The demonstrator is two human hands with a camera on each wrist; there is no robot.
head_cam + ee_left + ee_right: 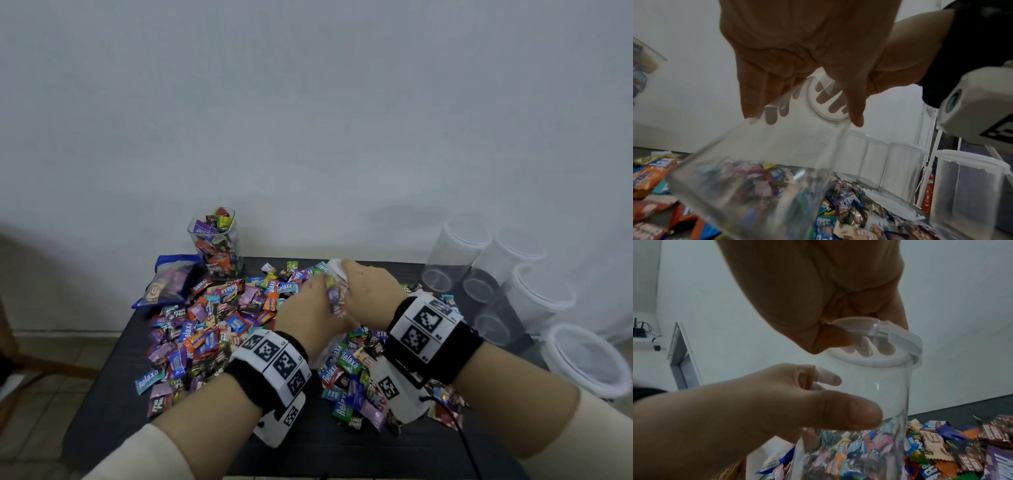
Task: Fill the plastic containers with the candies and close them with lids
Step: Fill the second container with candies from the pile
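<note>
Item, L to R on dark table (102,411):
- Blue bag (164,284), 10 o'clock; filled lidless jar (216,245) beside it at 11.
- Loose candies (212,329), centre; light, crinkly, slippery wrappers.
- Left hand (301,315) wraps wall of clear container (869,410), part-filled, approx centre.
- Right hand (370,291) pinches its white lid (869,356) from above. Thin wall prob. flexes; grip mid-body, press lid at rim.
- Lidded empties (455,253), 1–3 o'clock.

A clear jar (855,426), partly filled with candies (838,451), stands tilted over the heap (212,325). Its white lid (869,353) sits on top. Empty lidded jars (534,294) lie right.
</note>
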